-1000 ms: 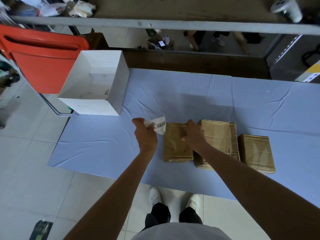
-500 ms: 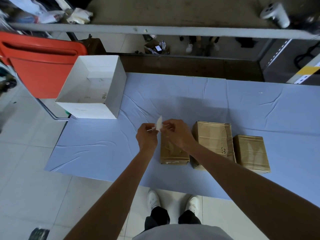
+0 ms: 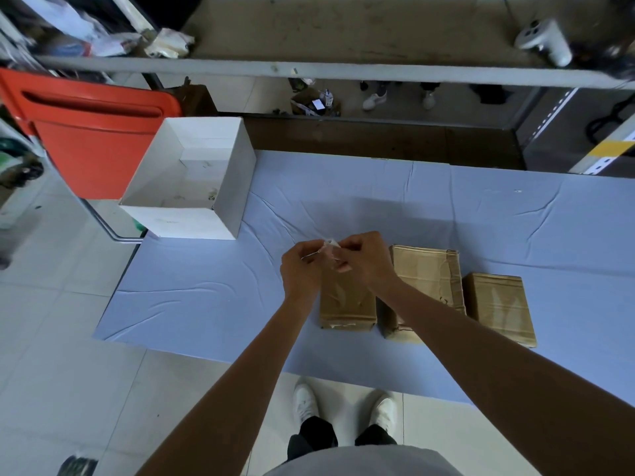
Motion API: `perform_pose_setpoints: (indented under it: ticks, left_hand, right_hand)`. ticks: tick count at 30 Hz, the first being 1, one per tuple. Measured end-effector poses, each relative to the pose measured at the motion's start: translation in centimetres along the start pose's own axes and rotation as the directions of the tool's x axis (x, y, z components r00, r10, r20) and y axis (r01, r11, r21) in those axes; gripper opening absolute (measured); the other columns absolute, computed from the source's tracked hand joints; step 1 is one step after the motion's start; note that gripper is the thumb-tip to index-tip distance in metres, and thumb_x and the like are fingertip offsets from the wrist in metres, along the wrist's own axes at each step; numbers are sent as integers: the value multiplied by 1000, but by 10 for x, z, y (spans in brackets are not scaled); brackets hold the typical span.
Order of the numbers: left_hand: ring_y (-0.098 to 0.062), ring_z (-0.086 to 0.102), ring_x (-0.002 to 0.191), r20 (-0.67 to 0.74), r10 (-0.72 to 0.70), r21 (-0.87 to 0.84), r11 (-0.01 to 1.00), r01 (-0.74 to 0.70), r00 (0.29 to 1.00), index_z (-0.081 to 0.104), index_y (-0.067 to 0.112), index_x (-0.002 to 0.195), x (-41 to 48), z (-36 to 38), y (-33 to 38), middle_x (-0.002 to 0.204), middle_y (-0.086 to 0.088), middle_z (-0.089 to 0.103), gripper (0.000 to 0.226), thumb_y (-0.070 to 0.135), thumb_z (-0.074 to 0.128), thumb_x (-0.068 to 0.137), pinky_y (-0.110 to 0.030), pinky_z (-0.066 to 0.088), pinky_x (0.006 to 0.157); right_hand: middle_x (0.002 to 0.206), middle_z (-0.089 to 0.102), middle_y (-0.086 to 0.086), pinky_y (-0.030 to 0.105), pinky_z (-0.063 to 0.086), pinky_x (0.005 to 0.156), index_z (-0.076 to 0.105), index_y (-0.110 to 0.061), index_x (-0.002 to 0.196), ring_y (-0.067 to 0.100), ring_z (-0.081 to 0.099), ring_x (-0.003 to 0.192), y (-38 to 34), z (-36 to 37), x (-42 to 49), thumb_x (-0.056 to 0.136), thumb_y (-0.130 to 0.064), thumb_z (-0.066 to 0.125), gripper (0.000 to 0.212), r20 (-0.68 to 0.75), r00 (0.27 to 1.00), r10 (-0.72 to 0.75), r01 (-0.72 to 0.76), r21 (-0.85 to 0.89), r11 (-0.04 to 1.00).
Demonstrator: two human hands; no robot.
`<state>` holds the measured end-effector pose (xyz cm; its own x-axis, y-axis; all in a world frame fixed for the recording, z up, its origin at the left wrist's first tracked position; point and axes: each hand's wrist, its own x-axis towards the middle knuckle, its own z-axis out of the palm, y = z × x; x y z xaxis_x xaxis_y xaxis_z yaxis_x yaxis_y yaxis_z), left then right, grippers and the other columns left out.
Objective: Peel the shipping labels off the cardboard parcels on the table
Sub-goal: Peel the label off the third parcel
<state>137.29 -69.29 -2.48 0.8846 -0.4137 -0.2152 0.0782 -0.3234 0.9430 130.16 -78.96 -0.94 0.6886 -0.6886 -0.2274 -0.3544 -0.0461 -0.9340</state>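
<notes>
Three brown cardboard parcels lie in a row on the blue-covered table [image 3: 213,297]: a left one [image 3: 347,300], a middle one [image 3: 427,269] and a right one [image 3: 500,305]. No label shows on their tops. A small white peeled label [image 3: 328,247] is pinched between both hands, just above the far end of the left parcel. My left hand [image 3: 302,266] holds it from the left with curled fingers. From the right, my right hand [image 3: 364,257] pinches the same label. Most of the label is hidden by the fingers.
An open white box [image 3: 230,187] stands at the table's far left corner. An orange-red chair [image 3: 86,132] is beyond it, off the table. A shelf rail [image 3: 309,68] runs across the back. My feet stand at the table's near edge.
My right hand left the left parcel's top and joined my left hand on the peeled label. The label, open and flat a second ago, is now bunched small between both hands.
</notes>
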Motion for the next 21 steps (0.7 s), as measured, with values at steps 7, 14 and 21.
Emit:
perform_pose_setpoints:
  ticks: [7,14,21]
  left_hand:
    - [-11,69,75,59,49,-23,999,-48,997,70,32,73,-1,-2,4,76,8,72,16,18,74,79,-31,56,76]
    - [-19,68,77,53,16,6,1000,-17,998,67,29,70,-2,-2,10,75,4,72,8,22,69,73,-45,56,81]
    - [-24,69,78,23,73,-17,997,-73,997,66,27,71,0,-3,10,78,0,71,16,15,71,81,-50,57,78]
  right_hand:
    - [56,64,-4,23,53,61,73,-5,76,18,66,58,-3,-8,7,86,-15,67,16,3,998,-64,64,-88,994]
    - [55,65,7,21,53,48,51,-8,107,13,65,47,-12,-5,-6,83,7,64,31,3,996,84,-81,312,947]
    - [69,68,14,16,51,48,70,4,88,12,66,47,-22,4,-11,85,-6,66,11,-61,984,168,-132,383,914]
